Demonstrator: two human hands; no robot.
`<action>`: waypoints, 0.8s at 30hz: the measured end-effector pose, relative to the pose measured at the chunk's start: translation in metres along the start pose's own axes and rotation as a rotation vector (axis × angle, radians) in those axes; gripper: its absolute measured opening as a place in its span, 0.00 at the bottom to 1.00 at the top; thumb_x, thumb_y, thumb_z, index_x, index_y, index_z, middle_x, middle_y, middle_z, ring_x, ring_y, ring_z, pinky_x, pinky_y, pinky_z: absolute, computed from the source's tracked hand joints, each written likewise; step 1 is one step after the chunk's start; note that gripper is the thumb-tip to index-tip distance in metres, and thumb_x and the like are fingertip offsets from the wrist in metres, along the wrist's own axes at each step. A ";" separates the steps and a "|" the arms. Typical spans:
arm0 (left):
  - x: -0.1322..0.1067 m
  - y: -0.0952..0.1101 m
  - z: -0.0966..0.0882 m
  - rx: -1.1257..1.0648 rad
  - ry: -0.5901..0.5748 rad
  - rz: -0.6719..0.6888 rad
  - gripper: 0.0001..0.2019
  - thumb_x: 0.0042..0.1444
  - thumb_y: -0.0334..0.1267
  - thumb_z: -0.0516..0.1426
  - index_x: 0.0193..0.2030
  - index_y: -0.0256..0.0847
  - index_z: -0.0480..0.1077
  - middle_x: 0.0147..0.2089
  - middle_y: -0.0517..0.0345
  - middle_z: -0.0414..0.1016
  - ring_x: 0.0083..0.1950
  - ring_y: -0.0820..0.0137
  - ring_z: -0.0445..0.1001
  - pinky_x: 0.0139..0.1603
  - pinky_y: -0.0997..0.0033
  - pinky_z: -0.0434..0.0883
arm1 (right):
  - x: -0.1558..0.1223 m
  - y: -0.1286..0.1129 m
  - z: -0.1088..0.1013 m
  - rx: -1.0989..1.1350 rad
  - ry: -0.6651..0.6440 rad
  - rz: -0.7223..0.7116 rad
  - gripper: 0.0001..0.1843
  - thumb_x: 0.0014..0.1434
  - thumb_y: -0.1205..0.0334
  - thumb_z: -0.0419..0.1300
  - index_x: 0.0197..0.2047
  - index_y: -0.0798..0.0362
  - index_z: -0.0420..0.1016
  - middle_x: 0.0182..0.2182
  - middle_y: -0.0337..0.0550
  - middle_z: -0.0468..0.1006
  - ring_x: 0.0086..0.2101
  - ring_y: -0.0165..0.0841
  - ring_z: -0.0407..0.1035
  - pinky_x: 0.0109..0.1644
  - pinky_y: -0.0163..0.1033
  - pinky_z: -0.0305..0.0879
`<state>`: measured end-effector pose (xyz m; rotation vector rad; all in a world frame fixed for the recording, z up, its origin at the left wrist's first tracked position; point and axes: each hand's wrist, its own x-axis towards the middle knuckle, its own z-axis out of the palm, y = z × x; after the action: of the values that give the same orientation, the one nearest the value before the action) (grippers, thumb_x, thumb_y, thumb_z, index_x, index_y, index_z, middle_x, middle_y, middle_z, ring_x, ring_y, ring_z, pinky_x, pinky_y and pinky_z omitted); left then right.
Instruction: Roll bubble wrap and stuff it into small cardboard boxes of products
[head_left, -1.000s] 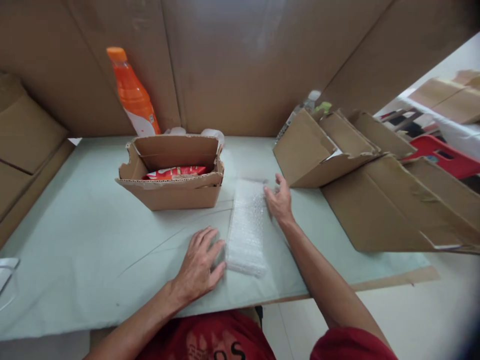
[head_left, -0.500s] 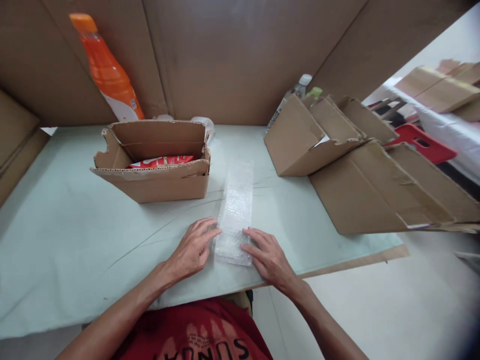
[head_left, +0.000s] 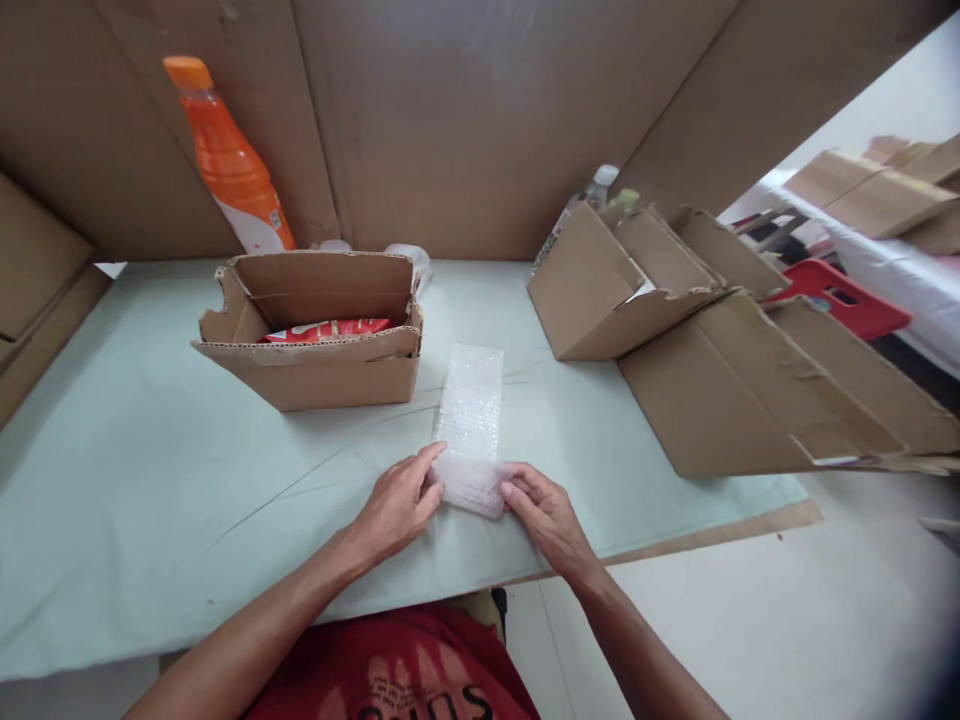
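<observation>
A strip of clear bubble wrap (head_left: 472, 400) lies on the pale green tablecloth in front of me, its near end folded over in a layered bundle. At the left edge of that fold, my left hand (head_left: 397, 500) grips it between thumb and forefinger. My right hand (head_left: 544, 510) pinches the opposite edge, thumb on the near side. The far end of the strip is flat on the cloth. Whether anything is wrapped inside the fold I cannot tell.
An open cardboard box (head_left: 345, 375) with a red packet (head_left: 330, 330) stands left of the wrap. Behind it leans an orange bottle (head_left: 232, 170). On the right are cardboard boxes (head_left: 585, 290), with clear bottles (head_left: 600, 185) behind. A red plastic piece (head_left: 847, 295) shows beyond.
The near end of the bubble wrap has been folded up and away from me, so the strip is shorter. Both hands have closed from resting on its edges to pinching the fold.
</observation>
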<state>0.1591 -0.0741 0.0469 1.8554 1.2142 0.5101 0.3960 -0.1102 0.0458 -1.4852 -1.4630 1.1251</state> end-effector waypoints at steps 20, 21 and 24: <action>-0.020 0.003 -0.003 0.206 0.179 0.358 0.26 0.60 0.29 0.53 0.66 0.40 0.60 0.48 0.51 0.79 0.49 0.62 0.76 0.52 0.58 0.72 | -0.003 -0.009 0.018 -0.435 -0.155 -0.384 0.12 0.70 0.64 0.52 0.45 0.50 0.77 0.38 0.42 0.84 0.38 0.36 0.78 0.43 0.41 0.72; -0.020 0.002 -0.002 0.187 0.167 0.313 0.25 0.60 0.29 0.53 0.65 0.41 0.61 0.44 0.53 0.80 0.45 0.63 0.77 0.49 0.60 0.72 | -0.004 -0.011 0.017 -0.396 -0.170 -0.329 0.12 0.70 0.64 0.52 0.46 0.49 0.77 0.38 0.41 0.84 0.37 0.35 0.78 0.41 0.39 0.73; -0.011 -0.002 0.002 0.188 0.143 0.162 0.25 0.58 0.30 0.54 0.64 0.40 0.63 0.42 0.55 0.81 0.40 0.64 0.78 0.45 0.62 0.74 | -0.012 -0.012 0.013 -0.437 0.018 -0.357 0.10 0.68 0.64 0.54 0.49 0.50 0.76 0.41 0.44 0.83 0.39 0.36 0.78 0.41 0.40 0.73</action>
<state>0.1545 -0.0848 0.0448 2.1195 1.2474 0.6456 0.3801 -0.1224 0.0533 -1.4259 -1.9541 0.5979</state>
